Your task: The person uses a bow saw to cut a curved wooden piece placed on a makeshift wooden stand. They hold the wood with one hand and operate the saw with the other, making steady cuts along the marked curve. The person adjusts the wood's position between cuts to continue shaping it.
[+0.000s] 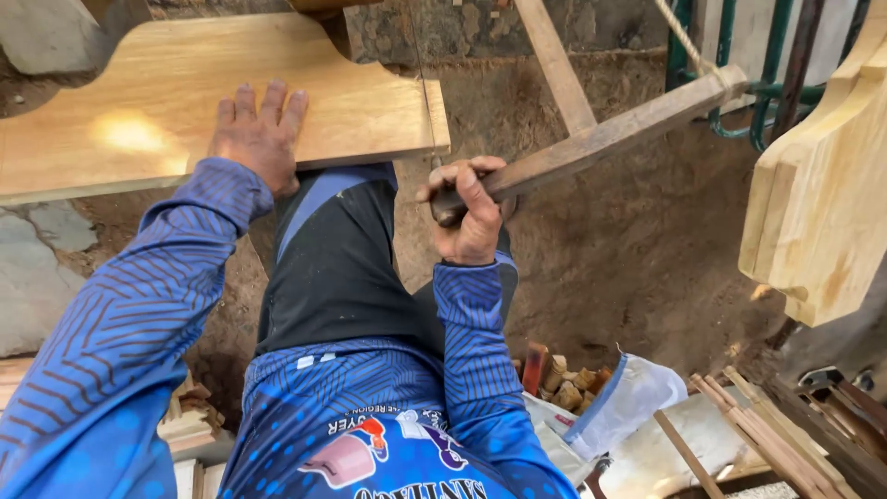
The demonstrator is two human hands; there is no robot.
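My left hand (259,134) lies flat, fingers spread, on a pale wooden board (139,111) with a curved cut-out edge, pressing it down near its front edge. My knee in dark trousers (337,249) sits under the board. My right hand (467,212) is closed around the lower end of a wooden frame saw's arm (601,139). The saw's thin blade (425,102) runs upright at the board's right end. A twisted cord (684,42) ties the frame at the upper right.
Several shaped pale boards (818,194) stand stacked at the right. A white sack with wood offcuts (591,393) and thin slats (767,430) lie at the lower right. Brown dirt ground (637,249) spreads below; green metal bars (767,74) stand at the back.
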